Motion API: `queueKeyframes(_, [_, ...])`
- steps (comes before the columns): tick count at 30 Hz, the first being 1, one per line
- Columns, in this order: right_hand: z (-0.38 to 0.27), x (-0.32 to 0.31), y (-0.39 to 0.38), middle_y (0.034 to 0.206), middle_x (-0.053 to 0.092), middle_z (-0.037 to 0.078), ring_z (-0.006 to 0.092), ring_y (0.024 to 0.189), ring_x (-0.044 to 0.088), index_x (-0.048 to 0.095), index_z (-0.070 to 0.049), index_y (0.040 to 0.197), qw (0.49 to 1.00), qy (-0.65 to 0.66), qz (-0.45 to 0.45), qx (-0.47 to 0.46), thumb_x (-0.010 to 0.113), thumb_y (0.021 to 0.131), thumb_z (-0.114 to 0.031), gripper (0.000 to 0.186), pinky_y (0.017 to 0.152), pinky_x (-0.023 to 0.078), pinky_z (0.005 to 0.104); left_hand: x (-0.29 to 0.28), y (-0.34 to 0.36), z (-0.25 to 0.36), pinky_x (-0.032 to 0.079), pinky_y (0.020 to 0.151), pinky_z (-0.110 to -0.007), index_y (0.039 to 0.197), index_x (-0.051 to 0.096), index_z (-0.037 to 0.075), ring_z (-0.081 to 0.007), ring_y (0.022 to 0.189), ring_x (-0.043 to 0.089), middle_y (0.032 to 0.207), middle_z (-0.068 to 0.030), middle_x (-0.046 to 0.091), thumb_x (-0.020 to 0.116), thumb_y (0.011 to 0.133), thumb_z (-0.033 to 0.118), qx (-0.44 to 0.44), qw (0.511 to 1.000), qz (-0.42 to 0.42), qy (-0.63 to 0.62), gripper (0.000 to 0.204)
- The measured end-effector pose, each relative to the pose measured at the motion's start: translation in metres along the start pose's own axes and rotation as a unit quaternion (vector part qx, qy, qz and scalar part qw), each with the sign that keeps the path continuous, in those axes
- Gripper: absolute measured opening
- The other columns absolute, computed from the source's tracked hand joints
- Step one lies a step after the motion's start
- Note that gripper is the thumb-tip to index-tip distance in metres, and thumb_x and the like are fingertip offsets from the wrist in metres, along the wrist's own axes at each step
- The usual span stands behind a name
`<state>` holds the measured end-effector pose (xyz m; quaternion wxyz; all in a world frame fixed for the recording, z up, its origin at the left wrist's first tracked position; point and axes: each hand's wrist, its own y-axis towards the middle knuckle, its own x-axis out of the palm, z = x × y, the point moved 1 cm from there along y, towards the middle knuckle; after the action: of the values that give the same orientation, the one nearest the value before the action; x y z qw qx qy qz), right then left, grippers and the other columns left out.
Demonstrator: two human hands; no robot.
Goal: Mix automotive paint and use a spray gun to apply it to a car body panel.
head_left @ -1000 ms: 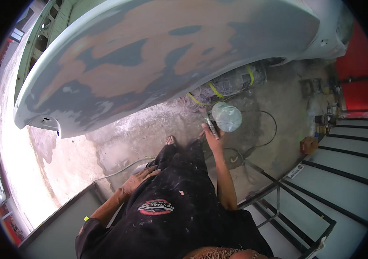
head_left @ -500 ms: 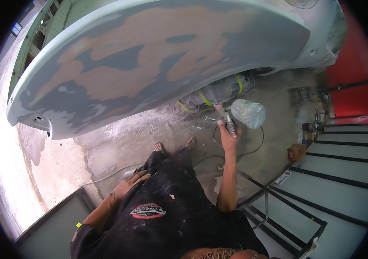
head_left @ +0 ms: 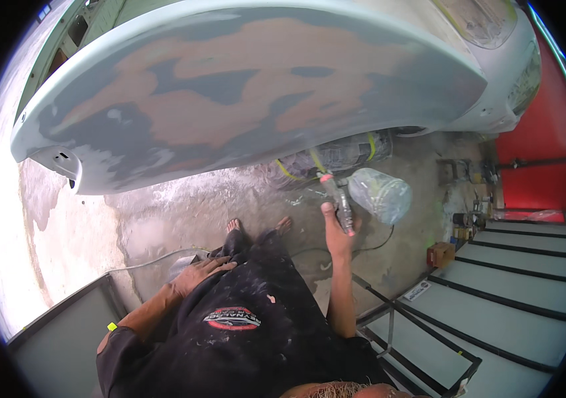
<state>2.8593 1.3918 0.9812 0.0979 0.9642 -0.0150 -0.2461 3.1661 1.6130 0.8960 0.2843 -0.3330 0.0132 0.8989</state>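
My right hand point(head_left: 341, 233) is wrapped around the handle of a metal spray gun point(head_left: 340, 205) with a cloudy plastic cup point(head_left: 381, 195) on its right side. Its pink-tipped nozzle end points toward the long vehicle body panel point(head_left: 223, 99), which is patched in grey and brownish primer. A gap of floor shows between gun and panel. My left hand point(head_left: 202, 273) lies flat against my dark trousers at the left hip, fingers extended and holding nothing.
Beneath the panel sits a wheel point(head_left: 336, 156) wrapped in plastic and yellow tape. A hose point(head_left: 379, 245) trails from the gun across the floor. Metal-framed pale panels point(head_left: 495, 292) stand at right, near a cardboard box point(head_left: 440, 255). A red wall point(head_left: 541, 146) rises behind.
The spray gun in my right hand has come nearer to me, away from the panel. My view has shifted slightly. The left hand keeps its place at my hip.
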Motion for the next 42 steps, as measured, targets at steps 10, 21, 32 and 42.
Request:
queueKeyframes(10, [-0.042, 0.068, -0.044, 0.093, 0.074, 0.005, 0.0194, 0.085, 0.068, 0.075, -0.006, 0.102, 0.962, 0.106, -0.225, -0.117, 0.086, 0.086, -0.036, 0.035, 0.077, 0.053, 0.0376, -0.002, -0.002, -0.007, 0.046, 0.113, -0.044, 0.153, 0.042, 0.011, -0.0395, 0.136, 0.052, 0.154, -0.0209, 0.046, 0.054, 0.098, 0.029, 0.016, 1.000, 0.007, 0.013, 0.059])
queueKeyframes(21, [-0.018, -0.094, 0.035, 0.060, 0.046, -0.007, 0.0040, 0.044, 0.040, 0.063, -0.011, 0.086, 0.950, 0.197, 0.168, 0.172, 0.075, 0.096, -0.039, 0.032, 0.037, 0.026, 0.0236, -0.005, -0.005, -0.018, 0.045, 0.112, -0.050, 0.159, 0.035, 0.019, -0.0394, 0.138, 0.050, 0.156, -0.0185, 0.043, 0.049, 0.101, 0.032, 0.025, 0.999, 0.009, -0.025, 0.061])
queueKeyframes(32, [-0.097, -0.079, 0.036, 0.062, 0.049, -0.006, 0.0030, 0.044, 0.039, 0.062, -0.011, 0.089, 0.967, 0.175, 0.071, 0.171, 0.075, 0.097, -0.036, 0.030, 0.038, 0.027, 0.0229, -0.031, -0.005, 0.003, 0.048, 0.108, -0.047, 0.158, 0.039, 0.023, -0.0402, 0.136, 0.052, 0.152, -0.0198, 0.049, 0.059, 0.096, 0.026, -0.010, 0.999, -0.013, 0.029, 0.065])
queueKeyframes(42, [-0.147, -0.024, 0.036, 0.094, 0.072, 0.014, 0.0010, 0.048, 0.042, 0.064, 0.001, 0.115, 0.915, 0.328, -0.227, 0.058, 0.063, 0.101, -0.048, 0.051, 0.041, 0.030, 0.0186, -0.105, 0.154, 0.117, 0.048, 0.105, -0.043, 0.132, 0.062, 0.002, -0.0352, 0.126, 0.060, 0.132, -0.0200, 0.065, 0.070, 0.096, 0.025, 0.111, 0.956, 0.153, -0.225, 0.044])
